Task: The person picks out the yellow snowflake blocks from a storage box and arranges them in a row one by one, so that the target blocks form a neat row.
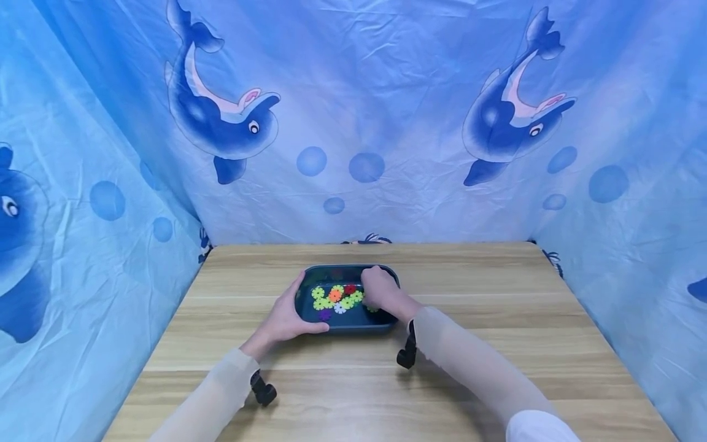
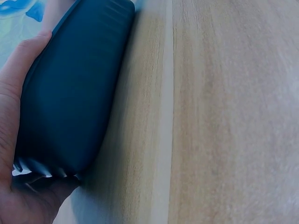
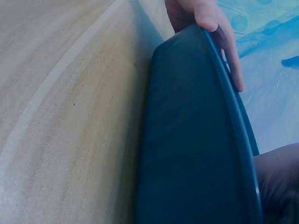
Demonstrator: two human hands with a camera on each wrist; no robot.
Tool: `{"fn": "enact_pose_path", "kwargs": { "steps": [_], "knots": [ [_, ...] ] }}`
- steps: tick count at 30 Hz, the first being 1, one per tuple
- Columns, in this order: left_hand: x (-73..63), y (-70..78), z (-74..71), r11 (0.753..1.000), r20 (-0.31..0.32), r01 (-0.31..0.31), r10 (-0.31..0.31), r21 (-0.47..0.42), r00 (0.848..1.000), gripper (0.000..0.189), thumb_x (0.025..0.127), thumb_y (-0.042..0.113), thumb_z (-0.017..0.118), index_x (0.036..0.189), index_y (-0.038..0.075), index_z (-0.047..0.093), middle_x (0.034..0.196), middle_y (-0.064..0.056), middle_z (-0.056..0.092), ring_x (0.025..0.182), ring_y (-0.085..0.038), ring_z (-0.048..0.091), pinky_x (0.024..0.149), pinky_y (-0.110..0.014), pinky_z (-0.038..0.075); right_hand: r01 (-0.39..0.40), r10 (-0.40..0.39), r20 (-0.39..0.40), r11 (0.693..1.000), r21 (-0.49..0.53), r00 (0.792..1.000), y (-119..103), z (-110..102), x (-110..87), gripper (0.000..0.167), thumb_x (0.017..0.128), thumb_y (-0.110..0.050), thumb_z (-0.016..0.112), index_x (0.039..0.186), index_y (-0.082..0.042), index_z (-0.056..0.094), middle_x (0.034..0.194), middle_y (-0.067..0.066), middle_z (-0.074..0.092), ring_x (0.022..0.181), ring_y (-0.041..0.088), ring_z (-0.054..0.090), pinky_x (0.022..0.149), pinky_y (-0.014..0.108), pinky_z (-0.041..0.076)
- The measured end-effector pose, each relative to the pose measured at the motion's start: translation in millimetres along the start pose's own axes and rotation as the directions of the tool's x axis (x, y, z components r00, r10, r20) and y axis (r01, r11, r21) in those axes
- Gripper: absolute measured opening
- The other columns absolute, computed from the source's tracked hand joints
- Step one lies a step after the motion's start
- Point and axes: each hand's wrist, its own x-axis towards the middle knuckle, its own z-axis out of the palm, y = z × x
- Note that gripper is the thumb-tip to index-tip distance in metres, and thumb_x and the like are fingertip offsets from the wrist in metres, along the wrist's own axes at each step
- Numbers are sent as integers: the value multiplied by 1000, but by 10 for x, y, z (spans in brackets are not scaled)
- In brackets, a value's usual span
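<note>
A dark teal plastic basin (image 1: 361, 329) sits on the wooden table, with several small toothed plastic discs lying in it. Most are yellow-green discs (image 1: 320, 304); among them are an orange disc (image 1: 335, 296), a red disc (image 1: 350, 288), a white disc (image 1: 339, 308) and a purple disc (image 1: 325, 315). My left hand (image 1: 283, 320) grips the basin's left end, its thumb along the near rim and its fingers round the side. Inside the right part of the basin, my right hand (image 1: 380, 288) reaches down over the discs. Its fingertips are hidden, and I cannot tell whether they pinch a disc.
Wooden tabletop (image 1: 469, 276) surrounds the basin on every side. Blue cloth with dolphin prints (image 1: 342, 110) hangs behind the table and along both sides. A black camera mount (image 1: 407, 353) is strapped to the right wrist, another mount (image 1: 263, 390) to the left.
</note>
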Motion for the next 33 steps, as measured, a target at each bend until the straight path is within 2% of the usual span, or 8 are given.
{"fn": "enact_pose_path", "kwargs": {
  "steps": [2, 5, 7, 9, 13, 19, 23, 33],
  "knots": [
    [-5, -12, 0, 1000, -6, 8, -8, 0, 1000, 137, 71, 49, 98, 173, 21, 10, 174, -18, 29, 157, -44, 33, 124, -69, 33, 22, -22, -10, 999, 30, 1000, 8, -33, -25, 26, 92, -22, 84, 76, -7, 69, 63, -2, 51, 55, 12, 50, 58, 28, 51],
    [-10, -28, -1, 1000, -11, 12, -11, 2, 1000, 136, 71, 50, 98, 172, 21, 11, 173, -18, 30, 156, -44, 36, 123, -70, 35, 41, -37, -49, 996, 77, 998, 29, -119, -69, 16, 90, -14, 83, 81, -5, 73, 69, -1, 58, 59, 12, 51, 59, 28, 50],
    [-9, -37, -3, 1000, -15, 7, -7, -4, 1000, 136, 71, 49, 98, 172, 21, 12, 172, -19, 32, 154, -44, 37, 122, -70, 36, 54, -46, -83, 994, 96, 996, 54, -193, -97, 10, 89, -10, 82, 93, -2, 77, 82, 3, 70, 68, 13, 59, 65, 30, 56],
    [-10, -47, -5, 1000, -19, 0, 0, -6, 1000, 136, 70, 48, 99, 171, 21, 13, 171, -19, 34, 153, -44, 39, 121, -70, 37, 77, -64, -122, 992, 103, 991, 86, -273, -124, 19, 88, -7, 81, 106, 0, 79, 100, 11, 78, 81, 17, 69, 76, 35, 62],
    [-2, -64, -6, 1000, -28, -7, 6, -15, 1000, 135, 69, 47, 100, 171, 21, 14, 169, -20, 37, 150, -44, 43, 121, -69, 38, 121, -100, -168, 986, 118, 981, 184, -413, -179, 27, 88, -3, 76, 114, 4, 78, 115, 18, 79, 104, 29, 73, 91, 42, 63],
    [24, -40, 3, 1000, -20, -6, 6, -16, 1000, 136, 70, 47, 99, 171, 23, 12, 169, -19, 38, 151, -43, 43, 121, -69, 38, 124, -85, -226, 979, 163, 971, 408, -547, -287, 28, 87, -1, 75, 115, 3, 78, 119, 18, 78, 115, 33, 72, 97, 48, 61],
    [20, -20, 6, 1000, -13, -2, 2, -20, 1000, 137, 70, 46, 100, 171, 23, 12, 170, -19, 36, 152, -43, 41, 122, -69, 36, 104, -64, -221, 979, 176, 973, 551, -630, -361, 28, 88, -3, 78, 115, 1, 78, 120, 17, 77, 118, 36, 70, 100, 50, 60],
    [-2, -12, 9, 1000, -12, 8, -9, -30, 1000, 137, 70, 47, 100, 172, 24, 11, 170, -19, 36, 152, -44, 41, 122, -70, 35, 148, -107, -250, 977, 151, 962, 845, -704, -483, 32, 76, 1, 78, 109, 5, 78, 108, 21, 79, 107, 39, 73, 96, 51, 61]
  ]
}}
